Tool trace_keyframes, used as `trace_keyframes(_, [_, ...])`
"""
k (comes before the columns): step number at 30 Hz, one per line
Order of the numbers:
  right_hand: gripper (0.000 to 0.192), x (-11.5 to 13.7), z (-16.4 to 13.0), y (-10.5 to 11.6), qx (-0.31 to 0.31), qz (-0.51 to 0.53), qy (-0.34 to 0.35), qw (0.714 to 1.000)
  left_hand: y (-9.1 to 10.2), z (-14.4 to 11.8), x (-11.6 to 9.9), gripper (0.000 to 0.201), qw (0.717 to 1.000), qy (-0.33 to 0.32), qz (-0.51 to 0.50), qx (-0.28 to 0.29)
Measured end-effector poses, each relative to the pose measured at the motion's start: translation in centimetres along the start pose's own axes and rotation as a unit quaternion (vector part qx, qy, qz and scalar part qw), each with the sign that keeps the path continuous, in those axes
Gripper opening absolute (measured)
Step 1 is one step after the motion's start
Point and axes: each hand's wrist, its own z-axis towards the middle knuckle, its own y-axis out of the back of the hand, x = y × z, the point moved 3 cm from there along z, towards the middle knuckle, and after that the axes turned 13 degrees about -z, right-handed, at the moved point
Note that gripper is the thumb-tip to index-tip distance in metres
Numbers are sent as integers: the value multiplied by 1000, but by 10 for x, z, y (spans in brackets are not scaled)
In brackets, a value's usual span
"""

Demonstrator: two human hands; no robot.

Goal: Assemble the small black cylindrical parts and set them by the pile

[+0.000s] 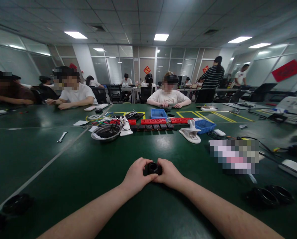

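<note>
My left hand [135, 176] and my right hand [169, 174] meet over the dark green table [71, 172], both gripping one small black round part [152, 168] with a ring-shaped top. The part sits between my fingertips, just above or on the table surface; I cannot tell which. Its lower half is hidden by my fingers.
Ahead lie a metal bowl [106, 132], a white clamp-like tool [190, 132], rows of red and black blocks [153, 123], two blue bins [159, 114] and a wrench [62, 136]. Black rings [270, 196] lie at right. People sit across the table.
</note>
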Motion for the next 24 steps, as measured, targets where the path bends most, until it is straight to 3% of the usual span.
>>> trace_keyframes(4, [33, 8, -4, 2, -36, -57, -18, 998, 0, 1, 3, 36, 1000, -3, -6, -24])
trace_keyframes(9, [52, 5, -5, 10, 9, 55, 89, 995, 5, 5, 2, 34, 998, -14, -15, 54])
trace_keyframes(14, [36, -3, -2, 15, 107, 137, 148, 974, 10, 5, 0, 36, 991, -15, -37, 131])
trace_keyframes(24, [28, -5, 1, 15, 117, 141, 190, 964, 9, 5, 1, 36, 990, -40, -38, 132])
